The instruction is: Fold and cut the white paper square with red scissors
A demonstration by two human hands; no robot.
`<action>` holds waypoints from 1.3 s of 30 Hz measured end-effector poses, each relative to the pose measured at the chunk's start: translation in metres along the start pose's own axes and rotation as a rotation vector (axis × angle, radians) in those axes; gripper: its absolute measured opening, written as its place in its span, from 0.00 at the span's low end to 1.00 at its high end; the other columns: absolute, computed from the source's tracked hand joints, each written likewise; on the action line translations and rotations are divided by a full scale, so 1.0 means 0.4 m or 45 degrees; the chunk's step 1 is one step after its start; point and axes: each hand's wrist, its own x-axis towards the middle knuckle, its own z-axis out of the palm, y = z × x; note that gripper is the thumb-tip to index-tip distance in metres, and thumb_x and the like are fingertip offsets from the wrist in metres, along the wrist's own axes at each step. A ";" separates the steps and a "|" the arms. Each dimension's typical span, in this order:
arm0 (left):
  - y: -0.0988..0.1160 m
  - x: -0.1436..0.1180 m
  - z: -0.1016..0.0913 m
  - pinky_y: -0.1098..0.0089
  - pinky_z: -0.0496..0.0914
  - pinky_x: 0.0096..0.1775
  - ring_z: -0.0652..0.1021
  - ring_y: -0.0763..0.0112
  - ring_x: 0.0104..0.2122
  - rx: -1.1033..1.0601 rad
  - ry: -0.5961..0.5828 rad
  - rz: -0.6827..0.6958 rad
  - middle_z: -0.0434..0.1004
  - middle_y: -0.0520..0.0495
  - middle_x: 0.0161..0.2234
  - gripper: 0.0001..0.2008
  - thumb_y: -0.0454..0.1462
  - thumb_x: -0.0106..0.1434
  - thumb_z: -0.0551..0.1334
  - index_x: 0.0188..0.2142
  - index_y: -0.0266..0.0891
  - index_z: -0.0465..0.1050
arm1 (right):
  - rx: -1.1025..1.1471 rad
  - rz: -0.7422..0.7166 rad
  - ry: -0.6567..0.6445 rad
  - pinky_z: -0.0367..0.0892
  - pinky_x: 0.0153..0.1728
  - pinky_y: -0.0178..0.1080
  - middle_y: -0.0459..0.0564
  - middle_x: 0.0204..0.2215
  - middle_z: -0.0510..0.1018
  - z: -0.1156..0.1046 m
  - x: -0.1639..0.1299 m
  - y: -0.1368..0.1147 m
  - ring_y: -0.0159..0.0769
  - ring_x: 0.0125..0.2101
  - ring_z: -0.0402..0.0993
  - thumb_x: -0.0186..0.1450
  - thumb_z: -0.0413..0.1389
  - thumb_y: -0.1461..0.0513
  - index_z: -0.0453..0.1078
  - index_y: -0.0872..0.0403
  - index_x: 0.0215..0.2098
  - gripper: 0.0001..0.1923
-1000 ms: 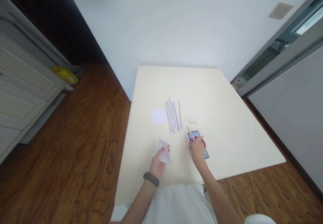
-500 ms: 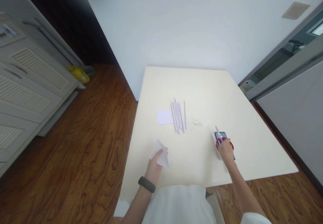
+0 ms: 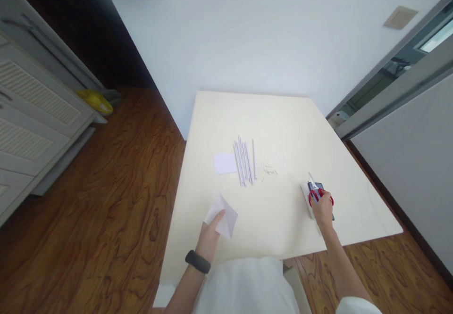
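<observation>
table (image 3: 283, 116), right hand (image 3: 323, 209) on scissors (image 3: 316, 193)

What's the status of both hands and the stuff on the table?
Left hand holds folded white paper. Right hand on red-handled scissors atop dark phone. Rolled white paper sticks apart, mid-table.

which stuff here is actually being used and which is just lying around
In use: folded paper in left hand; red scissors and phone under right hand.
Lying about: rolled paper sticks, small paper sheet, paper scraps.
</observation>
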 end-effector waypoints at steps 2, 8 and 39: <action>0.020 -0.012 -0.004 0.61 0.73 0.47 0.80 0.57 0.43 0.066 0.014 0.047 0.81 0.42 0.41 0.14 0.35 0.53 0.69 0.41 0.36 0.76 | 0.123 0.051 0.010 0.70 0.44 0.49 0.54 0.50 0.71 -0.014 -0.018 -0.021 0.42 0.45 0.72 0.67 0.54 0.60 0.65 0.56 0.53 0.17; 0.103 -0.037 -0.016 0.58 0.72 0.47 0.80 0.54 0.42 0.316 0.111 0.197 0.82 0.38 0.41 0.21 0.38 0.47 0.73 0.41 0.34 0.77 | 0.653 0.036 -0.377 0.72 0.39 0.45 0.53 0.46 0.74 -0.009 -0.195 -0.140 0.39 0.40 0.74 0.68 0.53 0.59 0.66 0.57 0.50 0.15; 0.223 -0.155 0.110 0.63 0.72 0.43 0.78 0.57 0.42 0.719 0.305 0.710 0.80 0.43 0.42 0.18 0.44 0.55 0.67 0.43 0.37 0.74 | 0.844 -0.358 -1.851 0.63 0.38 0.40 0.49 0.34 0.69 -0.165 -0.509 -0.386 0.36 0.33 0.66 0.69 0.46 0.50 0.64 0.54 0.39 0.16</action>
